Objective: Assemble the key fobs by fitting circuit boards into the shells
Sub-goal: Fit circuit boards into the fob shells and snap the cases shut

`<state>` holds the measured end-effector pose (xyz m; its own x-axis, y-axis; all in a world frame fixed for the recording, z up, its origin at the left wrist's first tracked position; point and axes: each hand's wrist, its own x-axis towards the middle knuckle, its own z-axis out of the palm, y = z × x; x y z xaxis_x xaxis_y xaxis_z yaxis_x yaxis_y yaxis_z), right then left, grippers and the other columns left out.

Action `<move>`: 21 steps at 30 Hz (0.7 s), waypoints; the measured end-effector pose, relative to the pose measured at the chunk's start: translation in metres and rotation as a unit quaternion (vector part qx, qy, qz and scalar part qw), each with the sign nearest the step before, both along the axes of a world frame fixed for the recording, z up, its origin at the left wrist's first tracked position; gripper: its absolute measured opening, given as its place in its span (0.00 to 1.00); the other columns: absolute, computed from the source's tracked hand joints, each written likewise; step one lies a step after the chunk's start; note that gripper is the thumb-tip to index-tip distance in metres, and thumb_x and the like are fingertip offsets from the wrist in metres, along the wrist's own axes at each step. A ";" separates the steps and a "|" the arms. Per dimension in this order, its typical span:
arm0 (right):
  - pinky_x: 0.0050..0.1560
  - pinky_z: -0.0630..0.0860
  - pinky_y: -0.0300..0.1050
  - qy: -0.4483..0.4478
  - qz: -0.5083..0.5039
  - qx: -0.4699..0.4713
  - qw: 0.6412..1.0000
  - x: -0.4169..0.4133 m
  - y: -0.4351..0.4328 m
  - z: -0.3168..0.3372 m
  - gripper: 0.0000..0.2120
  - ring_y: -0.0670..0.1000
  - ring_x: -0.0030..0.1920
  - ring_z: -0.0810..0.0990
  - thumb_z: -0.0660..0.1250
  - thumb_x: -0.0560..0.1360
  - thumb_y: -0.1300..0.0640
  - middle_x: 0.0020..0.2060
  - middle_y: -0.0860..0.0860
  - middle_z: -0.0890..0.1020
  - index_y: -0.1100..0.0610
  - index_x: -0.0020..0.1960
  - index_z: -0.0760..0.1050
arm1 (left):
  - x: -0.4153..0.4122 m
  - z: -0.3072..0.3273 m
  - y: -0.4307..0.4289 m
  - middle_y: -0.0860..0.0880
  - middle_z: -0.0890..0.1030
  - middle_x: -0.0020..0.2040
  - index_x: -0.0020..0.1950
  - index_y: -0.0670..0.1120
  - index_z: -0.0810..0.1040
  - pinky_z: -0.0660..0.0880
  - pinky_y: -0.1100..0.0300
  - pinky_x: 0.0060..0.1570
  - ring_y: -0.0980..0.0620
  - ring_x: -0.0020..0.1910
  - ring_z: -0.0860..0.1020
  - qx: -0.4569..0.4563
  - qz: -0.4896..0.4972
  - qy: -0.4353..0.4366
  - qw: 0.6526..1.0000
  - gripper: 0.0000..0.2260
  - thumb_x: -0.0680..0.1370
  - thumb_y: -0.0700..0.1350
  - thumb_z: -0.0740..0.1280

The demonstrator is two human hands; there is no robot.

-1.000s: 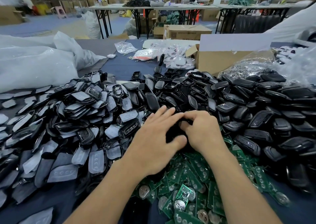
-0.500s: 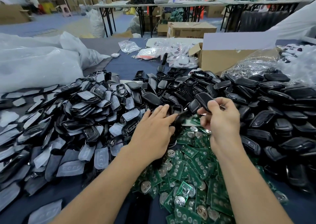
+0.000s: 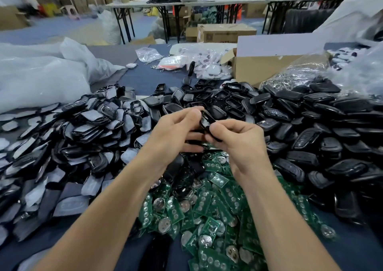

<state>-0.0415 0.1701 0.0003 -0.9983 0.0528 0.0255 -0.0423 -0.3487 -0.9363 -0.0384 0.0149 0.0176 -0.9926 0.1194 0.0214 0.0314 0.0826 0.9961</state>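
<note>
Head view, left hand point(image 3: 172, 135) and right hand point(image 3: 241, 141), fingers curled, pinching one black shell point(image 3: 207, 121) above circuit boards point(image 3: 209, 206)

Even, diffuse overhead light, bright enough, no hard shadows, just soft dark patches below the forearms at bottom centre. White bags point(image 3: 37, 80) at left run close to blown out. Glossy shell heap point(image 3: 310, 125) at right shows small speculars, and detail in the blacks is mostly crushed. Coin cells on the boards point(image 3: 217, 208) glint. Centre is sharpest, though left hand point(image 3: 174, 134), right hand point(image 3: 242, 144) and the shell point(image 3: 207, 123) they pinch look slightly soft. Upper left corner is smeared. Far tables point(image 3: 186, 3) along the top are soft too. Strong wide-angle warp: lines bow, forearms stretch toward the bottom edge, right-edge detail blurs.
</note>
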 end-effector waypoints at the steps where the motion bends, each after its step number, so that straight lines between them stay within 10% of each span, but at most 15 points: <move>1: 0.40 0.84 0.42 -0.008 0.002 -0.016 1.000 0.001 -0.002 0.000 0.14 0.53 0.35 0.86 0.72 0.75 0.72 0.33 0.56 0.85 0.59 0.34 0.86 | 0.004 -0.002 -0.001 0.51 0.87 0.59 0.71 0.55 0.79 0.84 0.58 0.50 0.53 0.56 0.86 0.003 -0.026 0.011 1.000 0.15 0.84 0.51 0.65; 7: 0.41 0.85 0.47 -0.080 0.172 -0.099 0.977 0.007 -0.017 0.000 0.15 0.55 0.42 0.88 0.65 0.80 0.71 0.41 0.59 0.88 0.59 0.40 0.86 | 0.010 -0.021 -0.002 0.55 0.86 0.60 0.62 0.55 0.82 0.79 0.53 0.63 0.53 0.62 0.83 0.100 0.052 0.049 0.992 0.16 0.84 0.36 0.63; 10: 0.43 0.86 0.46 -0.015 0.008 0.178 0.984 0.004 -0.006 -0.004 0.13 0.52 0.42 0.88 0.70 0.77 0.67 0.40 0.49 0.89 0.52 0.41 0.87 | 0.008 -0.028 -0.010 0.53 0.87 0.55 0.63 0.48 0.81 0.82 0.55 0.58 0.53 0.58 0.84 0.172 0.101 0.032 0.979 0.13 0.85 0.35 0.62; 13: 0.33 0.75 0.28 0.060 -0.080 0.494 0.864 0.002 0.011 -0.002 0.08 0.41 0.34 0.83 0.75 0.72 0.56 0.30 0.38 0.84 0.45 0.36 0.85 | 0.012 -0.036 -0.011 0.49 0.86 0.55 0.68 0.45 0.79 0.83 0.55 0.52 0.52 0.57 0.83 0.225 0.111 0.003 0.968 0.13 0.86 0.38 0.61; 17: 0.29 0.66 0.35 -0.028 0.068 0.652 0.755 0.003 0.018 -0.003 0.09 0.40 0.33 0.78 0.83 0.63 0.46 0.34 0.43 0.81 0.42 0.37 0.83 | 0.014 -0.037 -0.009 0.42 0.85 0.57 0.71 0.45 0.75 0.83 0.55 0.48 0.48 0.54 0.84 0.314 0.058 -0.046 0.946 0.15 0.86 0.36 0.60; 21: 0.29 0.65 0.33 -0.001 0.056 0.668 0.742 0.003 0.009 -0.007 0.08 0.40 0.33 0.76 0.80 0.68 0.54 0.34 0.43 0.80 0.46 0.35 0.82 | 0.012 -0.035 -0.014 0.41 0.85 0.58 0.69 0.45 0.77 0.84 0.54 0.47 0.47 0.52 0.86 0.344 0.015 -0.067 0.937 0.15 0.85 0.35 0.60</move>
